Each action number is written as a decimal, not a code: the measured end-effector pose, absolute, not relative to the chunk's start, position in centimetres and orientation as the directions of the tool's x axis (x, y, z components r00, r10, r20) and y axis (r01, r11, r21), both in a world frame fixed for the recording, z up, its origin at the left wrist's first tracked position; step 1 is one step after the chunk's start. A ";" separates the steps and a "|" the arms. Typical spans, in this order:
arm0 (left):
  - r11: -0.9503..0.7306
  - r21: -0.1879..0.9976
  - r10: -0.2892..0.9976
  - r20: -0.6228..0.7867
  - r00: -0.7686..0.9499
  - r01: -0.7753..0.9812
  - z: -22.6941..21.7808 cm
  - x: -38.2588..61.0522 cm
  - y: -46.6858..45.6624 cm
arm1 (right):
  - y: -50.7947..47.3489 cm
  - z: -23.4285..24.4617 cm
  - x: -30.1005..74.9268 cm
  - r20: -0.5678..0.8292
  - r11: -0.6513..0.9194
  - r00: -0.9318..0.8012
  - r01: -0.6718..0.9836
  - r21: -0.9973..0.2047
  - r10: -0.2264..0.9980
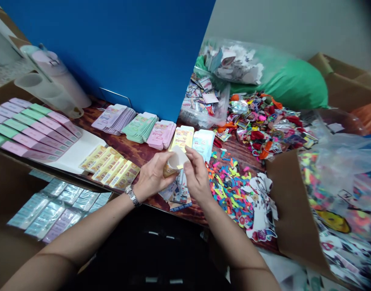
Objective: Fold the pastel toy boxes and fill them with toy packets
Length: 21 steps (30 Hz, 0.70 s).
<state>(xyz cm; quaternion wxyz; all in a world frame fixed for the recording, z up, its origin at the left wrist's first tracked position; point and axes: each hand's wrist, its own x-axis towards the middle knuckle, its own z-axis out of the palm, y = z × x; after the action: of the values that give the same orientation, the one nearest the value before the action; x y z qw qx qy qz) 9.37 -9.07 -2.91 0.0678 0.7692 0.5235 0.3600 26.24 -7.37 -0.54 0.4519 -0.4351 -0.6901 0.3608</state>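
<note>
My left hand (151, 174) is wrapped around a small yellow cardboard box (172, 161) whose white inner side faces up at its open end. With fingers and thumb, my right hand (198, 173) grips the right side of that box by a flap. Just beyond my hands lie stacks of flat folded cartons: yellow cartons (183, 136), light-blue cartons (203, 142), pink cartons (162, 134), green cartons (140, 127) and purple cartons (114, 118). Printed cards (181, 194) lie below my hands, partly hidden. Filled yellow boxes or closed cartons (111, 167) stand in rows to my left.
Pink, green and purple boxes (36, 127) stand in rows at far left, near a bottle (62, 74). Right of my hands are loose balloons (229, 182), sticker cutouts (261, 202) and a pile of small trinkets (264, 125). A cardboard flap (294, 206) rises at right; a blue panel (118, 48) stands behind.
</note>
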 end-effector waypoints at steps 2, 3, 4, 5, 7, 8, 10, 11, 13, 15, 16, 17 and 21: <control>-0.451 0.437 0.848 0.481 0.221 0.778 -2.9 9.2 -9.2 | -6.9 -0.7 26.0 0.203 0.228 -0.162 0.158 -0.961 0.966; -0.448 0.426 0.850 0.476 0.226 0.786 -3.0 9.2 -9.3 | -6.6 -0.9 25.9 0.150 0.170 -0.172 0.106 -0.980 0.974; -0.443 0.420 0.852 0.473 0.225 0.792 -3.0 9.2 -9.4 | -6.3 -1.0 25.9 0.104 0.118 -0.195 0.061 -0.991 0.975; -0.440 0.416 0.852 0.473 0.224 0.796 -3.1 9.2 -9.5 | -6.1 -1.2 25.9 0.070 0.077 -0.220 0.024 -0.997 0.973; -0.428 0.415 0.855 0.473 0.212 0.803 -3.2 9.2 -9.5 | -5.8 -1.3 25.9 0.041 0.042 -0.245 -0.001 -0.999 0.969; -0.418 0.419 0.859 0.470 0.201 0.806 -3.3 9.3 -9.6 | -5.8 -1.3 26.0 0.045 0.052 -0.242 0.024 -0.998 0.969; -0.395 0.423 0.873 0.448 0.191 0.816 -3.3 9.4 -9.6 | -6.0 -1.0 26.1 0.099 0.132 -0.212 0.148 -0.980 0.972; -0.381 0.415 0.883 0.428 0.191 0.826 -3.3 9.5 -9.5 | -6.2 -0.8 26.1 0.150 0.195 -0.202 0.229 -0.954 0.968; -0.360 0.370 0.894 0.400 0.203 0.857 -3.3 9.6 -9.5 | -6.7 -0.4 26.0 0.273 0.335 -0.215 0.359 -0.871 0.938; -0.339 0.301 0.895 0.394 0.208 0.891 -3.2 9.6 -9.5 | -7.4 -0.4 25.7 0.377 0.448 -0.245 0.411 -0.794 0.893; -0.331 0.267 0.894 0.395 0.211 0.905 -3.2 9.6 -9.5 | -7.8 -0.5 25.6 0.413 0.481 -0.247 0.419 -0.770 0.877; -0.327 0.235 0.893 0.393 0.218 0.915 -3.1 9.5 -9.6 | -8.1 -0.8 25.4 0.441 0.503 -0.241 0.427 -0.751 0.864; -0.322 0.137 0.896 0.364 0.255 0.937 -3.0 9.4 -9.7 | -9.4 -2.3 24.7 0.526 0.558 -0.216 0.484 -0.675 0.823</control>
<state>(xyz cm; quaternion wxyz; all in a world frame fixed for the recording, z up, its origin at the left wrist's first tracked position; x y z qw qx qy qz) 9.41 -9.73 -2.98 -0.0535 0.7903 0.5798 0.1910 24.71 -9.40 -2.27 0.4537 -0.4316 -0.7570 0.1869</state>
